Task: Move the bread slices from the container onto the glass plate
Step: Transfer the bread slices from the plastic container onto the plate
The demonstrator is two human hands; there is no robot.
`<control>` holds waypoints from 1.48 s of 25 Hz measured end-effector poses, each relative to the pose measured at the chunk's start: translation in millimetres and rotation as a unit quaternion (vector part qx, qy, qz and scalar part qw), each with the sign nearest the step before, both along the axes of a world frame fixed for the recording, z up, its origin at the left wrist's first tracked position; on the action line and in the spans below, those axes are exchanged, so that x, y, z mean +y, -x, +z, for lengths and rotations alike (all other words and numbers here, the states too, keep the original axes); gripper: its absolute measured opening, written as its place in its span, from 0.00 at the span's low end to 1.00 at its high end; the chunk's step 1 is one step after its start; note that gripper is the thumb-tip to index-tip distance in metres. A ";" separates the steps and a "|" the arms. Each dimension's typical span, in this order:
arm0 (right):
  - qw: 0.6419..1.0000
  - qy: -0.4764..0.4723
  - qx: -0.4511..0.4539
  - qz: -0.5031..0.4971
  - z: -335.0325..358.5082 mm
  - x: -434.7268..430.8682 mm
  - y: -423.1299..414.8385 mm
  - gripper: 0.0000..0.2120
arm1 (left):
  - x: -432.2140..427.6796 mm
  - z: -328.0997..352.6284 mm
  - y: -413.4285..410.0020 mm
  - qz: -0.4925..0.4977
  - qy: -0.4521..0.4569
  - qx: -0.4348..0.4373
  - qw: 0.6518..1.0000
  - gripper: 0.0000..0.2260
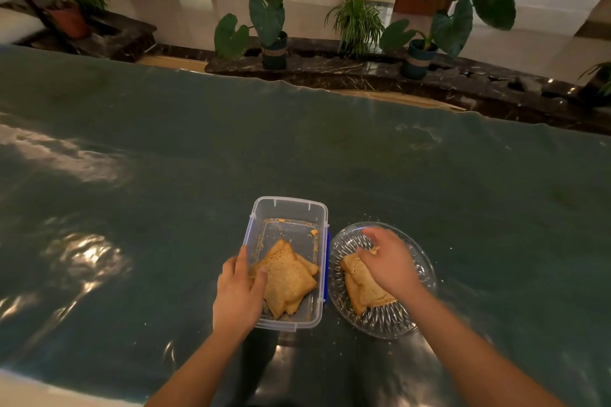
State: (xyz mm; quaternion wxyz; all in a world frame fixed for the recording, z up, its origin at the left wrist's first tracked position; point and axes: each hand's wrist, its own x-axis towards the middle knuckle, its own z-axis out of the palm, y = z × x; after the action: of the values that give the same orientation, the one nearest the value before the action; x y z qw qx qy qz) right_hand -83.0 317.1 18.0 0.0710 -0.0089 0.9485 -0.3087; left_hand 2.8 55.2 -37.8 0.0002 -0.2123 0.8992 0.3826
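While hands (390, 261) touch them, bread slices (287, 277) lie beneath.

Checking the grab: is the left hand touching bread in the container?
Touching. Head view shows the left hand thumb resting on the bread in the container.

Golden-brown bread slices (287, 277) lie in a clear container (287, 208) with blue clips. Right of the container, the glass plate (383, 320) shows ribbed cut patterns on the dark green table (165, 158).

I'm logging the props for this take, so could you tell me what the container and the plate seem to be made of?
The container looks like clear, smooth plastic: thin see-through walls and blue clips on its side. The plate appears to be clear pressed glass: a ribbed, sparkling cut pattern shows around its rim, though moulded plastic cannot be ruled out.
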 end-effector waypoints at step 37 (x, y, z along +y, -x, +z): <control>0.894 0.395 -0.108 -0.182 54.2 -34.0 21.0 0.16 | -0.9 7.2 -0.1 0.031 -0.024 0.017 0.999 0.23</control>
State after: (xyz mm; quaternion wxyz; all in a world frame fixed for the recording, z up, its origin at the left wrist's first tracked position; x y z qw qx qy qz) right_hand -104.0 283.2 72.2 0.1061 0.1697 0.7203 -0.6642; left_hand 2.9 54.2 -30.6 -0.0218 -0.2332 0.8828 0.4072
